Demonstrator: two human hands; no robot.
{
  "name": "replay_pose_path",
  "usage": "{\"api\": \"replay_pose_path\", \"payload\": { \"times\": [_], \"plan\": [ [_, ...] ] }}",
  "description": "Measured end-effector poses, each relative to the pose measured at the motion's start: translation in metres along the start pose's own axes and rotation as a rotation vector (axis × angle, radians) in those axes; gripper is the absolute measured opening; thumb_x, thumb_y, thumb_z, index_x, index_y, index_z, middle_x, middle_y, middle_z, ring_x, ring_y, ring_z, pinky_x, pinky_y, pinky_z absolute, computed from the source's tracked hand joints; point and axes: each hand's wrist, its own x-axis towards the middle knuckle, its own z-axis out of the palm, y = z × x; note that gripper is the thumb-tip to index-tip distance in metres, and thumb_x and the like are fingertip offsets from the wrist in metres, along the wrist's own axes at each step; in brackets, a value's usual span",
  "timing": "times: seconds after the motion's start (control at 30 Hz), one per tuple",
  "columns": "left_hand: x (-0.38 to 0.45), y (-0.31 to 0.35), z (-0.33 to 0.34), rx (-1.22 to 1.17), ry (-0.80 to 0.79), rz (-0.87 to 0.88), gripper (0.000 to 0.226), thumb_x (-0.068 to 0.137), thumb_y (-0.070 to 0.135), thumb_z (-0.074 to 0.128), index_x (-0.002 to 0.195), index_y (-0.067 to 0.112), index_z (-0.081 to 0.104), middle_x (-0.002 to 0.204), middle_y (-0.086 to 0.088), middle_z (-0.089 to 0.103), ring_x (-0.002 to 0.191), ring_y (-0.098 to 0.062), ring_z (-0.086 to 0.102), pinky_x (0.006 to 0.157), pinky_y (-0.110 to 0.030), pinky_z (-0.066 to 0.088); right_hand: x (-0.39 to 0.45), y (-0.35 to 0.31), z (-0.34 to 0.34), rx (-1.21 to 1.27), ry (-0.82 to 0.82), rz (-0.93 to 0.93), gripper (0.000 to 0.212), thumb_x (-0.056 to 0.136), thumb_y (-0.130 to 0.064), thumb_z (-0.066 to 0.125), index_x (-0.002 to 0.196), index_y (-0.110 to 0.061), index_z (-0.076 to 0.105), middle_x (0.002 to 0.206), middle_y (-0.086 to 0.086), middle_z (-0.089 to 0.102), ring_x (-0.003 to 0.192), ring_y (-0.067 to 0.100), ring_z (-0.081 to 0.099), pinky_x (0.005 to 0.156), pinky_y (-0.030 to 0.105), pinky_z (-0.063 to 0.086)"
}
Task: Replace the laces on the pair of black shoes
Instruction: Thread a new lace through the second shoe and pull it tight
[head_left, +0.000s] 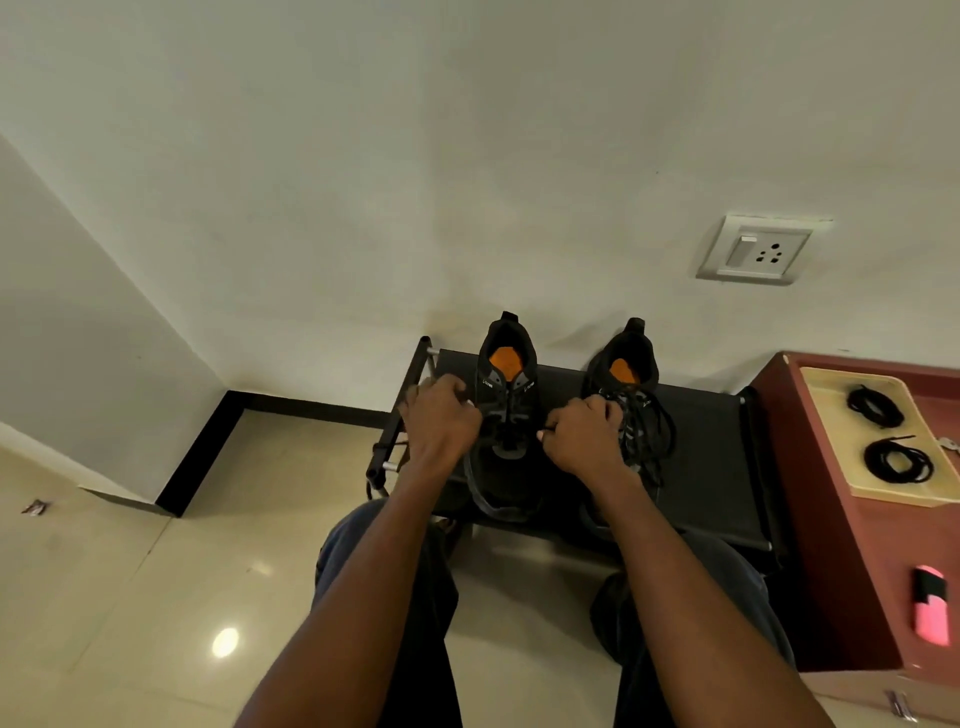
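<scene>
Two black shoes with orange insoles stand side by side on a black rack (717, 467), toes toward me. My left hand (441, 423) is at the left side of the left shoe (506, 395), fingers curled, apparently gripping a black lace end. My right hand (582, 439) sits between the shoes, curled, and seems to pinch the other end of that lace. The right shoe (631, 379) carries loose, tangled black laces (652, 431) spilling over its side. Two coiled spare black laces (875, 406) (898, 462) lie on a cream tray (831, 410) to the right.
The tray rests on a maroon cabinet (826, 545) right of the rack, with a pink and black object (930, 605) near its front. A wall socket (756, 252) is above. My knees are under my arms, above the tiled floor (156, 597).
</scene>
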Motion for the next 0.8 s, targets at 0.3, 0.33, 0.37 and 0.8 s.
{"api": "replay_pose_path", "payload": {
  "times": [0.3,0.33,0.37,0.8],
  "plan": [
    [-0.007,-0.007,0.004,-1.021,-0.446,-0.227,0.017,0.101,0.012,0.051,0.096,0.005,0.066,0.081,-0.008,0.069,0.082,-0.023,0.064,0.08,-0.034,0.054,-0.045,-0.024,-0.088,1.09,-0.411,-0.215,0.034,0.103,-0.026,0.053,0.098,0.003,0.069,0.093,0.016,0.073,0.083,0.021,0.059,0.073,0.029,0.045],
    [-0.008,-0.008,0.003,-1.071,-0.508,-0.23,0.022,0.102,0.016,0.048,0.093,0.008,0.066,0.079,-0.006,0.069,0.085,-0.024,0.064,0.085,-0.036,0.053,-0.045,-0.025,-0.089,1.207,-0.4,-0.255,0.03,0.103,-0.021,0.052,0.102,0.005,0.068,0.1,0.019,0.072,0.084,0.023,0.059,0.071,0.029,0.047],
    [-0.009,-0.008,0.003,-1.112,-0.566,-0.233,0.024,0.102,0.02,0.048,0.095,0.009,0.067,0.082,-0.007,0.07,0.09,-0.027,0.065,0.092,-0.04,0.052,-0.045,-0.028,-0.087,1.255,-0.365,-0.277,0.026,0.102,-0.018,0.054,0.103,0.004,0.069,0.103,0.022,0.07,0.084,0.026,0.059,0.071,0.03,0.049],
    [0.0,-0.027,-0.007,-1.042,-0.282,-0.341,0.018,0.101,0.012,0.05,0.108,0.011,0.066,0.073,0.002,0.054,0.056,-0.007,0.044,0.048,-0.021,0.031,-0.003,0.019,-0.034,0.946,0.531,0.569,0.03,0.092,-0.016,0.064,0.064,-0.007,0.055,0.084,0.016,0.057,0.075,0.026,0.055,0.07,0.038,0.048]
  ]
}}
